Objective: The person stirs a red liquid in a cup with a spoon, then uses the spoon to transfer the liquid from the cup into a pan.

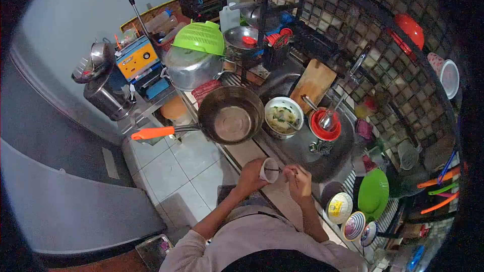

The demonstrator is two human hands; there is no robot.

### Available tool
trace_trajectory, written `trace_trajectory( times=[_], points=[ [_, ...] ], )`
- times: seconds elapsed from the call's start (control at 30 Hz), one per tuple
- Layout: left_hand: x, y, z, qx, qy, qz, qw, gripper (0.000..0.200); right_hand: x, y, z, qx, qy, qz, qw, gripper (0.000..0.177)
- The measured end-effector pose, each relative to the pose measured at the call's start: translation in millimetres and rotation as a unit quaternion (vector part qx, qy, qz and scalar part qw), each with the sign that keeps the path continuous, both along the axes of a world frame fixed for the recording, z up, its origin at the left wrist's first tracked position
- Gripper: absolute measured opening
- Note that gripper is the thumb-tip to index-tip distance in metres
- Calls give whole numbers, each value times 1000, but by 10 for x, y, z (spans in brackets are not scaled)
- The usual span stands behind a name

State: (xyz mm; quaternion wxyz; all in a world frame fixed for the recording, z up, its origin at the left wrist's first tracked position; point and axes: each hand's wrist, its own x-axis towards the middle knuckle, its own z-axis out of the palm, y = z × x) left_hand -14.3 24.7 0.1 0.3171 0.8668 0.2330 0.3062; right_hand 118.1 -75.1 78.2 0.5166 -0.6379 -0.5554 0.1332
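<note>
The left hand (249,175) is gripping a small white cup (275,176) above the front edge of the bench (279,195). Close by, the right hand (300,181) is pinching a thin dark utensil (274,170) that is reaching into the cup. Beyond, a pan (233,121) with an orange handle is sitting left of a white pot (274,132) containing food; a red bowl (316,130) is resting in the sink (302,160).

A pan (232,121) stands left of a bowl (282,102), a cup (270,164) before both, a cutting board (314,81) behind.
</note>
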Motion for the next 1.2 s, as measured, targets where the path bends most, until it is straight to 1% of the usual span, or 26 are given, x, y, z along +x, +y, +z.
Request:
trace_trajectory(
  times=[0.03,0.1,0.13,0.17,0.2,0.23,0.3,0.37,0.43,0.5,0.53,0.6,0.7,0.8,0.87,0.9,0.97,1.0,1.03,1.1,1.13,1.2],
  points=[
    [23,1,-34,-1,-2,0,1000,73,11,-3,-3,-3,2,10,1000,23],
    [33,12,-43,-52,39,-5,998,72,8,3,9,-4,5,23,1000,22],
    [19,1,-18,-50,40,-3,998,72,-4,3,29,-4,21,23,1000,21],
    [7,-27,7,-22,31,14,999,71,-15,-2,37,-4,37,21,999,21],
    [10,-49,36,5,21,30,999,70,-15,-1,23,-4,37,19,999,21],
    [20,-47,34,4,20,28,999,70,-3,1,3,-9,26,20,999,20],
    [28,-22,28,-41,30,16,999,68,17,-3,7,-15,14,22,1000,19],
    [33,-1,-77,-41,32,12,999,68,11,0,34,20,-9,29,999,19],
    [48,-7,-7,-41,31,3,999,68,-8,6,9,13,2,19,1000,19],
    [42,-36,78,-66,50,21,996,68,4,-9,0,4,12,11,1000,19],
    [38,-39,79,-66,51,22,996,68,12,-13,-2,4,3,14,1000,19],
    [19,-45,80,-24,15,26,999,67,15,-8,-16,6,-5,20,1000,19],
    [35,-33,-9,-11,24,26,999,65,22,-17,-44,-9,3,9,1000,19],
    [46,-53,-6,-27,24,36,999,65,34,-42,-52,12,21,15,1000,19],
    [59,-52,17,-34,27,32,999,65,48,-48,-84,-32,39,8,999,14],
    [54,-46,26,-39,31,32,998,65,48,-45,-78,-31,40,8,999,14],
    [43,-50,17,-30,12,31,999,64,47,-27,-50,13,17,24,999,19],
    [39,-54,11,-22,-7,31,999,64,40,-25,-27,14,17,25,999,19],
    [38,-43,8,-21,-8,32,999,64,31,-21,3,12,0,20,1000,18],
    [39,-22,10,-60,21,14,998,63,27,-17,15,9,-18,17,1000,18],
    [39,-31,17,-60,21,16,998,63,25,-23,10,8,-7,20,1000,18],
    [46,-53,32,-27,0,30,999,63,21,-24,5,6,4,25,1000,19]
  ],
)
